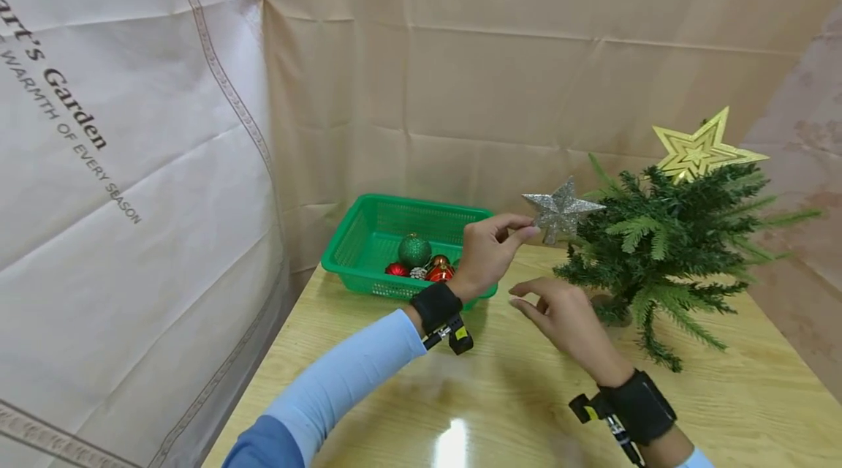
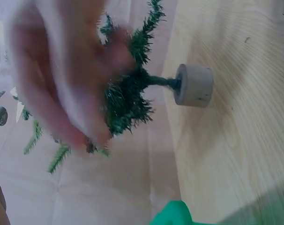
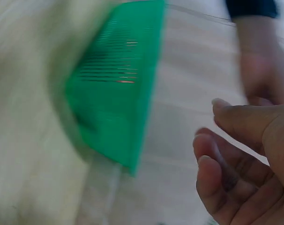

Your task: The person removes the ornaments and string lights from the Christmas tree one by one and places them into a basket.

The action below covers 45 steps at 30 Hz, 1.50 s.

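Between thumb and fingers, my left hand pinches a glittery silver star tree topper by its lower part. The star is raised beside the left side of a small artificial Christmas tree, overlapping its branch tips in the head view. Below and to the right of the star, my right hand hovers over the table with thumb and fingers apart, loosely bent and holding nothing. In the left wrist view that right hand is a blur in front of the tree. A gold star sits atop the tree.
A green plastic basket stands behind my left forearm, holding a green glitter ball, red baubles and other small ornaments. The tree's round grey base rests on the wooden table. Beige cloth hangs behind.
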{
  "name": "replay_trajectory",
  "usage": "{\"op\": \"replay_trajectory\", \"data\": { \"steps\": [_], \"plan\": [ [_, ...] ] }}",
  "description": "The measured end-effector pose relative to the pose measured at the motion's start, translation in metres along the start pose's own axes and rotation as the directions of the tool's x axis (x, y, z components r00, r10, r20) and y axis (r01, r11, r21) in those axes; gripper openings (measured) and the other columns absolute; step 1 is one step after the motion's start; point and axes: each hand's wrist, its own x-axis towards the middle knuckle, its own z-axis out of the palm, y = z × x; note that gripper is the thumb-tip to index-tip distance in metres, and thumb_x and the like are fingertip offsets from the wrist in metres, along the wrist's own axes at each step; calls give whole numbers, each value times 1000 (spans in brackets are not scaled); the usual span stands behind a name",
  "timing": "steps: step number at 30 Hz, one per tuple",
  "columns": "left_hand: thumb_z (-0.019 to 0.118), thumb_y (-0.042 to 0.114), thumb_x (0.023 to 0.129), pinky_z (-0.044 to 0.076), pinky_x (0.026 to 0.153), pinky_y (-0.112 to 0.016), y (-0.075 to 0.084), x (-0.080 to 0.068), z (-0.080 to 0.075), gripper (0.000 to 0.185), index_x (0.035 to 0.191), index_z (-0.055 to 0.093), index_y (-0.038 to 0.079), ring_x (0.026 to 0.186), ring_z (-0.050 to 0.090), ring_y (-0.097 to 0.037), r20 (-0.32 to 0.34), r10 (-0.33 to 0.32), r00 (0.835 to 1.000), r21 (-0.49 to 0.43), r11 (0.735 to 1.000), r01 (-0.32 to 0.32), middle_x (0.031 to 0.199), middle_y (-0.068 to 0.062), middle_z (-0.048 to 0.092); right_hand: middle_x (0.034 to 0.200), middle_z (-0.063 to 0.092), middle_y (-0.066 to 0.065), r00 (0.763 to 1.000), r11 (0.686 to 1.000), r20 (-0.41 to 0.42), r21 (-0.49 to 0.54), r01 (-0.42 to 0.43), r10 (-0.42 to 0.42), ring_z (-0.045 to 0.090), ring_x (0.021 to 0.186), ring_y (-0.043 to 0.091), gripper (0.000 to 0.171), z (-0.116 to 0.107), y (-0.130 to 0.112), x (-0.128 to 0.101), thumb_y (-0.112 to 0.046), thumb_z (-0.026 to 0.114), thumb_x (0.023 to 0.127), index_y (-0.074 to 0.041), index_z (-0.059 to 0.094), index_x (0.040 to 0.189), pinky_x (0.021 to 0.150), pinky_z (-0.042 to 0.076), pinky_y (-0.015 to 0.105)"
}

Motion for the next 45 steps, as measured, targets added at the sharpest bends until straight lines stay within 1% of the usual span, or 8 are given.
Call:
{"op": "replay_trajectory", "data": {
  "steps": [4, 9, 15, 19, 23, 27, 37, 45],
  "plan": [
    [63, 25, 93, 32, 49, -23, -5, -5, -5, 19, 108, 71, 16, 49, 39, -8, 9, -37, 999, 7, 999, 36, 88, 3, 68, 100, 66, 2, 998, 998, 17, -28, 63, -63, 54, 64, 4, 21, 40, 9, 8, -14, 76, 82, -18, 72, 102, 57, 45, 22],
    [64, 25, 93, 31, 47, -24, -7, -8, -10, 19, 107, 72, 17, 48, 38, -9, 7, -72, 997, 36, 997, 72, 88, 7, 68, 105, 64, 5, 996, 995, 25, -51, 87, -85, 61, 78, 14, 18, 63, 16, 9, -10, 77, 81, -16, 73, 97, 66, 50, 26],
    [65, 24, 92, 29, 45, -24, -10, -7, -16, 19, 108, 72, 16, 47, 35, -6, 5, -73, 997, 73, 995, 73, 87, 7, 67, 105, 62, 4, 998, 996, 7, -61, 66, -65, 58, 73, 11, 22, 66, 20, 12, -13, 74, 84, -12, 71, 106, 60, 47, 23],
    [65, 26, 92, 28, 46, -25, -12, -9, -16, 20, 108, 72, 17, 46, 32, -8, 7, -74, 997, 83, 994, 73, 88, 8, 67, 104, 61, 3, 996, 991, -2, -95, 90, -91, 58, 71, 10, 17, 69, 22, 15, -13, 74, 84, -13, 74, 101, 58, 46, 22],
    [66, 26, 91, 28, 45, -24, -15, -12, -15, 21, 108, 72, 16, 45, 32, -7, 18, -80, 997, 86, 993, 78, 92, 6, 69, 93, 58, 3, 995, 992, -19, -86, 94, -96, 50, 62, 6, 16, 74, 27, 16, -11, 75, 83, -13, 74, 98, 54, 42, 21],
    [68, 25, 90, 28, 44, -23, -17, -13, -16, 19, 106, 73, 15, 44, 33, -6, 2, -85, 996, 80, 993, 84, 92, 6, 69, 88, 56, 4, 995, 993, -23, -66, 99, -101, 45, 58, 4, 16, 76, 27, 18, -8, 76, 81, -11, 75, 96, 52, 40, 21],
    [67, 24, 91, 28, 43, -23, -23, -17, -26, 19, 107, 73, 16, 45, 35, -7, 9, -101, 995, 96, 990, 100, 84, 7, 69, 101, 59, 4, 994, 994, -28, -30, 101, -102, 56, 68, 10, 12, 79, 27, 23, -8, 74, 83, -11, 74, 94, 57, 46, 24],
    [66, 23, 92, 29, 43, -25, -32, -23, -34, 18, 108, 72, 17, 45, 36, -7, 18, -116, 993, 114, 987, 114, 85, 6, 69, 95, 61, 0, 992, 993, -44, -18, 117, -117, 60, 76, 11, 15, 81, 26, 24, -6, 76, 80, -11, 74, 94, 63, 50, 25]
  ]
}}
